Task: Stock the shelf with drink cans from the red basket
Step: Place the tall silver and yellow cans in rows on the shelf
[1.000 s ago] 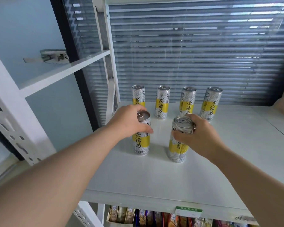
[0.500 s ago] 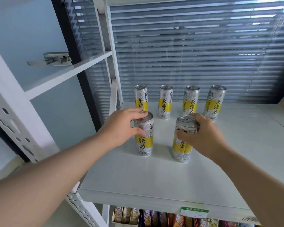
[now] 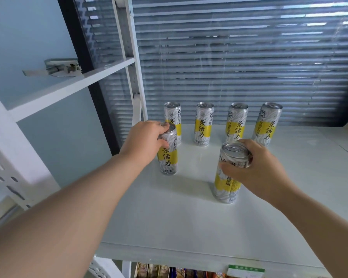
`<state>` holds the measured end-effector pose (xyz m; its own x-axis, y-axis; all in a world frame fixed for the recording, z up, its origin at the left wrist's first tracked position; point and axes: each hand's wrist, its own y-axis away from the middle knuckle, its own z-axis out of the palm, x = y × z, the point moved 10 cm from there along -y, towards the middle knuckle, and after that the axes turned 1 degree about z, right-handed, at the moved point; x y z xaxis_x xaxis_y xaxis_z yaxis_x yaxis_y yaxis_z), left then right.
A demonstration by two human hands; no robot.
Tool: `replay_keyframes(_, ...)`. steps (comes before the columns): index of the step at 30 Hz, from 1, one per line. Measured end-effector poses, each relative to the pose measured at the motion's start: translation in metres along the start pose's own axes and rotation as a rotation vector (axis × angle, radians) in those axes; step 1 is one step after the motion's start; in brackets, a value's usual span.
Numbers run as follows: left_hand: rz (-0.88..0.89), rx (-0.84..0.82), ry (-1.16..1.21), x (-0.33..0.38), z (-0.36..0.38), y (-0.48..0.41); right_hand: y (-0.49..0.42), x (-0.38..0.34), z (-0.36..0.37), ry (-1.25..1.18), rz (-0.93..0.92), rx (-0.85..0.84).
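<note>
Several slim silver-and-yellow drink cans stand on the white shelf (image 3: 169,217). A back row runs along the blinds, among them a can (image 3: 203,125) near the middle and a can (image 3: 266,125) at the right. My left hand (image 3: 143,143) grips the top of an upright front can (image 3: 168,157) just before the back-left can. My right hand (image 3: 259,167) grips the top of another front can (image 3: 227,185), standing nearer to me and slightly tilted. The red basket is out of view.
A white upright post (image 3: 133,63) and a higher shelf board (image 3: 68,87) stand at the left. Closed blinds (image 3: 239,57) back the shelf. Below the front edge hangs a green price label (image 3: 245,270), above packaged goods (image 3: 169,271).
My left hand has pushed its can back towards the back-left can. My right hand stays on its can, which has barely shifted. The view has swung a little.
</note>
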<state>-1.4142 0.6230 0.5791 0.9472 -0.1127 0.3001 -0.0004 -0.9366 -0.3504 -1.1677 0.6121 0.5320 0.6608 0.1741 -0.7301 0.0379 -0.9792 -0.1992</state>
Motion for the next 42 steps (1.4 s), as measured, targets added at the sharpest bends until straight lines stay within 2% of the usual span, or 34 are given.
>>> replay_keyframes(5, -0.057, -0.01, 0.056, -0.015, 0.012, -0.034, 0.002, -0.004, -0.002, 0.005, -0.018, 0.029)
replay_keyframes(12, -0.016, -0.031, 0.004, -0.021, 0.027, -0.071, -0.011, -0.005, 0.005, 0.01, -0.025, 0.043)
replay_keyframes(31, 0.049, -0.011, 0.031, -0.028, 0.031, -0.082, -0.017, -0.007, 0.012, -0.037, -0.011, 0.034)
replay_keyframes(33, 0.046, -0.008, 0.03, -0.029, 0.031, -0.082, -0.017, -0.005, 0.011, -0.124, 0.008, 0.03)
replay_keyframes(38, 0.046, -0.016, 0.013, -0.03, 0.029, -0.081, 0.009, 0.048, -0.002, -0.624, 0.252, 0.134)
replay_keyframes(40, 0.049, -0.011, -0.012, -0.027, 0.028, -0.083, 0.022, 0.068, -0.005, -0.683, 0.293, 0.12)
replay_keyframes(42, 0.054, -0.009, -0.02, -0.025, 0.027, -0.083, 0.031, 0.08, -0.01, -0.608, 0.3, 0.074)
